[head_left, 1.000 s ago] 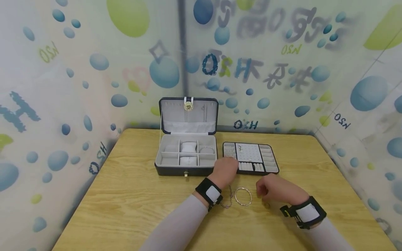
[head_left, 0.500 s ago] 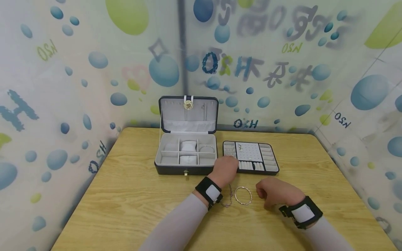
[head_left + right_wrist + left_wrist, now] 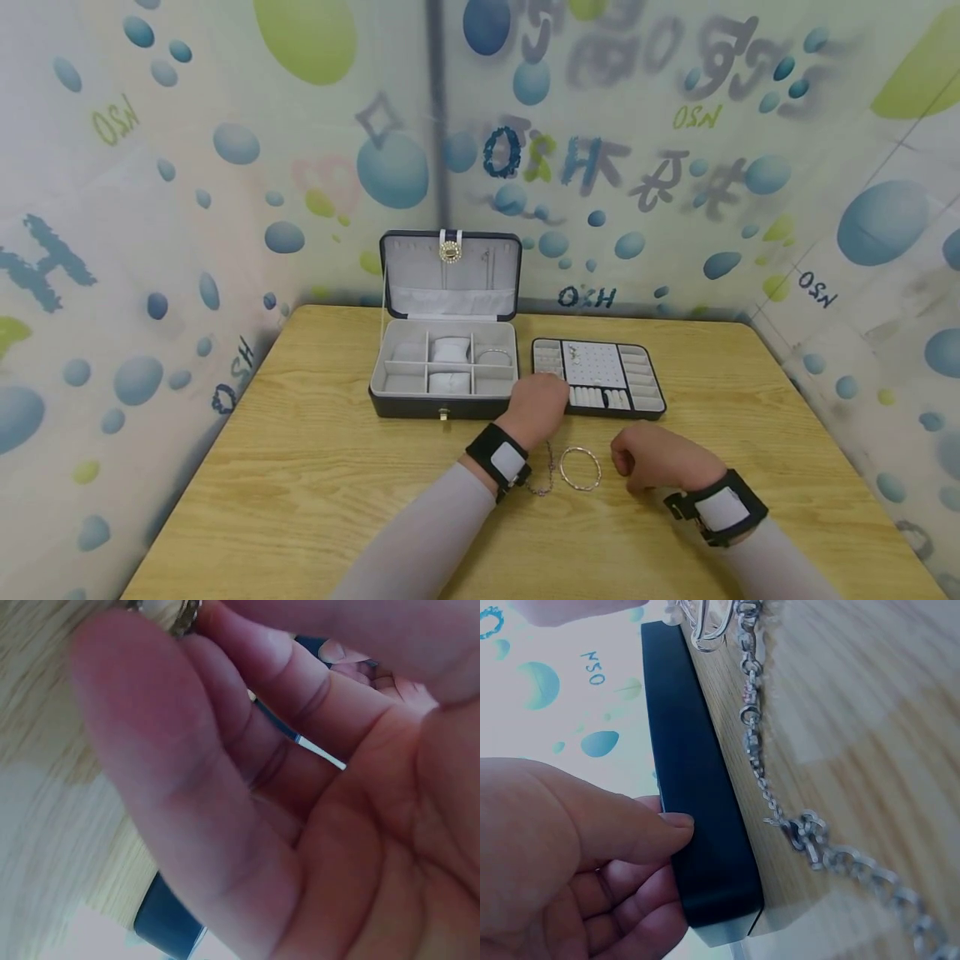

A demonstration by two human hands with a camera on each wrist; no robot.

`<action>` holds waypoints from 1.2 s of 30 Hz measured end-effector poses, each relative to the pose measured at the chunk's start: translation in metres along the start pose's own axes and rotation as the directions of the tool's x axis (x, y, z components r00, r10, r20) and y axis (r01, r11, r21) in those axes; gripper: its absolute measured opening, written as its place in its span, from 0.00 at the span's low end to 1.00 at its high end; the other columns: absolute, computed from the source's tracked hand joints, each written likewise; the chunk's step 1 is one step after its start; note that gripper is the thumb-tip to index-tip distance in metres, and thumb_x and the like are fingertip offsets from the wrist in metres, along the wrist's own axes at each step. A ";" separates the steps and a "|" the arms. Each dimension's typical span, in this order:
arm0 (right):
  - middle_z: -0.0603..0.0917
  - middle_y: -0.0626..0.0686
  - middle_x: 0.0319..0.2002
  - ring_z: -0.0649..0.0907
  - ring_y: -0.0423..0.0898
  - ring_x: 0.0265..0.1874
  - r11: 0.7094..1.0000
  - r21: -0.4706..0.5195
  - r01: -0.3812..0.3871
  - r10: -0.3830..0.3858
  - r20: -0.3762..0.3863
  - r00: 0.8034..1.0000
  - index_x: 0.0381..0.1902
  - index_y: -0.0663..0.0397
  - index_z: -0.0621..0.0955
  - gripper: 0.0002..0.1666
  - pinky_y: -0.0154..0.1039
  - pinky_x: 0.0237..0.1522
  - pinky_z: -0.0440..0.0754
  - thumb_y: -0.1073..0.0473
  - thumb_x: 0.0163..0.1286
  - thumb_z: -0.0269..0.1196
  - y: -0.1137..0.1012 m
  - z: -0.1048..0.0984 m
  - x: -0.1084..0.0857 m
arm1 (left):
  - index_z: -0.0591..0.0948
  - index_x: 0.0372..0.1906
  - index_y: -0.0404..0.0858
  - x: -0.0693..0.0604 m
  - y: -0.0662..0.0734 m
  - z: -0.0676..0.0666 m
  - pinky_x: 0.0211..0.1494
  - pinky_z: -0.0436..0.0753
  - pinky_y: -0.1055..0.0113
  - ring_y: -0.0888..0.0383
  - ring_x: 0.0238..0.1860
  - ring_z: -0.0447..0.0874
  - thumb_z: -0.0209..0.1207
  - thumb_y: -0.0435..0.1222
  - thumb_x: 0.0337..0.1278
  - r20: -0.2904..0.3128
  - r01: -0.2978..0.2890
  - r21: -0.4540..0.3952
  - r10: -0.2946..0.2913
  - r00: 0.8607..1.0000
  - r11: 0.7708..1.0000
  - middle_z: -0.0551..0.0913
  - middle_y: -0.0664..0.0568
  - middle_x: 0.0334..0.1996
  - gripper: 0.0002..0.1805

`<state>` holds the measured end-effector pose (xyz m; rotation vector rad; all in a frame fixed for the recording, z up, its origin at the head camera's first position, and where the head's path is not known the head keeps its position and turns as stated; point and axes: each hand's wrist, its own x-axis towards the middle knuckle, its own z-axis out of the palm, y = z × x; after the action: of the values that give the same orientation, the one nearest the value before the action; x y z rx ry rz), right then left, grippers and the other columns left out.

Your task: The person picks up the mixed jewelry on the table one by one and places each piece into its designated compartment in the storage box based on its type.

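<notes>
My left hand (image 3: 536, 408) is at the front left corner of a dark-edged jewelry tray (image 3: 660, 400). In the left wrist view its thumb lies on the tray's black side wall (image 3: 697, 750), with the other fingers curled at the edge. My right hand (image 3: 667, 457) is low over the table, right of a bangle (image 3: 597, 469), apart from it. Its thumb and fingertips pinch a small textured metal ring (image 3: 187, 619), mostly cut off in the right wrist view and hidden in the head view. A chain bracelet (image 3: 754, 750) lies by my left wrist.
An open jewelry box (image 3: 442, 408) stands left of the tray, its lid upright, with white cushions (image 3: 450, 385) and a bracelet (image 3: 495, 353) in its compartments. Earrings (image 3: 575, 354) sit on the tray's pegboard. A patterned wall backs the wooden table (image 3: 300, 467).
My right hand has shifted very slightly left. The left hand, tray, bangle and chain bracelet stay in place.
</notes>
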<state>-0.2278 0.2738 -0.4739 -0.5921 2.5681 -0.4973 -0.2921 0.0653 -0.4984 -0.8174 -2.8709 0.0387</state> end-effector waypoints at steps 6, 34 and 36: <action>0.75 0.40 0.19 0.75 0.38 0.21 1.000 0.005 0.010 -0.010 -0.011 1.000 0.19 0.46 0.78 0.18 0.33 0.25 0.70 0.74 0.47 0.70 0.001 0.002 0.001 | 0.89 0.30 0.46 0.000 0.000 0.000 0.21 0.81 0.61 0.59 0.28 0.85 0.63 0.34 0.71 0.010 -0.001 -0.003 0.001 1.000 1.000 0.87 0.55 0.28 0.11; 0.72 0.41 0.17 0.73 0.41 0.20 0.994 -0.038 -0.103 0.101 -0.051 0.994 0.17 0.45 0.76 0.18 0.36 0.25 0.66 0.71 0.46 0.73 -0.004 0.012 0.009 | 0.89 0.31 0.46 0.001 0.000 0.001 0.21 0.81 0.61 0.59 0.28 0.85 0.64 0.35 0.70 0.017 0.009 -0.002 -0.009 1.000 1.000 0.88 0.55 0.28 0.09; 0.72 0.41 0.17 0.73 0.41 0.20 0.993 -0.038 -0.113 0.111 -0.049 0.993 0.17 0.45 0.76 0.18 0.36 0.25 0.66 0.70 0.46 0.73 -0.004 0.012 0.009 | 0.89 0.31 0.46 0.001 0.000 0.002 0.20 0.81 0.61 0.59 0.28 0.85 0.64 0.35 0.70 0.016 0.005 -0.002 -0.005 1.000 1.000 0.87 0.55 0.28 0.09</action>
<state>-0.2275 0.2636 -0.4854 -0.4515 2.6444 -0.4261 -0.2931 0.0656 -0.4999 -0.8136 -2.8884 0.0426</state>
